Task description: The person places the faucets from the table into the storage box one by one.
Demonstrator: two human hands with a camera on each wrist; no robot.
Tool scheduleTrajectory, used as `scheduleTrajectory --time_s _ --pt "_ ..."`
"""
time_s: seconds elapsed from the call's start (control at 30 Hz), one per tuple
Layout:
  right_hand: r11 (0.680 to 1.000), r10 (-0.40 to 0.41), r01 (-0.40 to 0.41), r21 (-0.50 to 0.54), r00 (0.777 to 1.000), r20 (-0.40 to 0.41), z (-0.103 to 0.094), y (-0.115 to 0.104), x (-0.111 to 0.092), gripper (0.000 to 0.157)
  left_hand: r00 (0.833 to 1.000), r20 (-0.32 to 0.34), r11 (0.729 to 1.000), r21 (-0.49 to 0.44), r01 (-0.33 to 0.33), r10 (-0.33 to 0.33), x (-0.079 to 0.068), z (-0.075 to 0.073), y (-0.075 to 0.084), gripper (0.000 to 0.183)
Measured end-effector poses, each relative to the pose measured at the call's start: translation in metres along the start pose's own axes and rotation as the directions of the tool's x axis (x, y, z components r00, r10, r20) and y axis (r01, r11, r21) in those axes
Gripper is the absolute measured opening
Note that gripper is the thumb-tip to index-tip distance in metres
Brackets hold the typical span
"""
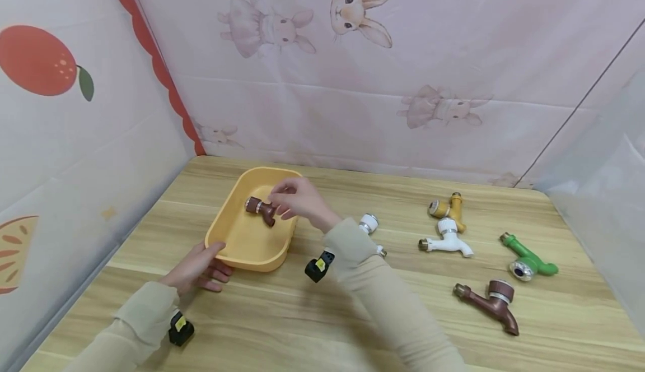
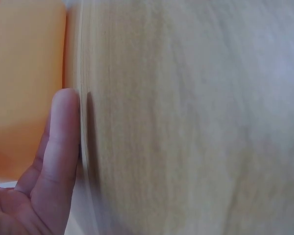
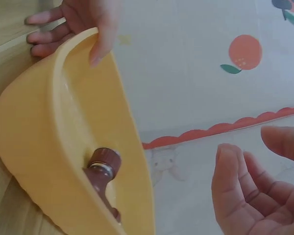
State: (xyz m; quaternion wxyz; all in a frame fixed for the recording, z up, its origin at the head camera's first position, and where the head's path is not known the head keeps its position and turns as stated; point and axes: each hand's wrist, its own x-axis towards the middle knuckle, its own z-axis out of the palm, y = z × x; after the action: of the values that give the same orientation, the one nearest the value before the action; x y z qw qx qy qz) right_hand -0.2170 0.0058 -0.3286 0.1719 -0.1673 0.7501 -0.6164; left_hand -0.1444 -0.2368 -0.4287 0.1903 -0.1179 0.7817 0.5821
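Brown tap with a round knob (image 1: 264, 212) lies within the yellow-orange, rounded rectangular basin (image 1: 250, 243), knob toward the left. Right hand (image 1: 303, 199) is over the basin's right side, just right of that tap; thumb and fingertips stand apart, nothing between them. Left hand (image 1: 195, 268) grips the basin's near-left corner, thumb over the rim, fingers outside. Right on the wood-grain worktop (image 1: 282, 327): yellow tap (image 1: 456, 210), white tap (image 1: 447, 243), green tap (image 1: 529, 260), second brown tap (image 1: 498, 308).
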Motion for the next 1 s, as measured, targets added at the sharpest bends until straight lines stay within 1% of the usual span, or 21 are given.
scheduleTrajectory --time_s 0.07,0.1,0.23,0.43,0.77,0.87,1.0 --pt "1.000 -0.008 0.008 0.002 1.000 0.009 -0.002 -0.002 -0.003 0.015 1.000 0.003 1.000 0.001 -0.001 0.001 0.000 0.000 0.000 0.047" --pt "1.000 -0.007 0.007 0.000 1.000 0.014 -0.003 -0.007 -0.008 0.016 1.000 0.005 1.000 0.002 -0.002 0.002 0.000 0.000 0.000 0.047" --pt "1.000 -0.002 0.002 0.001 1.000 0.028 -0.007 -0.010 -0.015 0.017 1.000 0.000 1.000 0.001 -0.003 0.003 0.000 0.001 0.000 0.047" --pt "1.000 -0.028 0.028 -0.004 0.999 0.036 -0.012 -0.007 -0.018 0.018 1.000 -0.003 1.000 -0.007 -0.004 0.004 0.001 0.000 0.000 0.046" --pt "0.997 -0.051 0.048 0.057 0.998 0.047 -0.021 -0.004 -0.034 0.021 1.000 -0.002 1.000 0.001 0.002 -0.002 -0.001 0.000 0.001 0.049" --pt "0.994 -0.063 0.058 0.088 0.997 0.050 -0.024 -0.003 -0.039 0.021 1.000 0.001 1.000 -0.005 0.005 -0.005 -0.001 0.000 0.002 0.049" --pt "0.992 -0.072 0.066 0.105 0.996 0.049 -0.029 -0.003 -0.048 0.019 1.000 0.001 1.000 -0.008 0.011 -0.011 -0.001 -0.001 0.003 0.047"
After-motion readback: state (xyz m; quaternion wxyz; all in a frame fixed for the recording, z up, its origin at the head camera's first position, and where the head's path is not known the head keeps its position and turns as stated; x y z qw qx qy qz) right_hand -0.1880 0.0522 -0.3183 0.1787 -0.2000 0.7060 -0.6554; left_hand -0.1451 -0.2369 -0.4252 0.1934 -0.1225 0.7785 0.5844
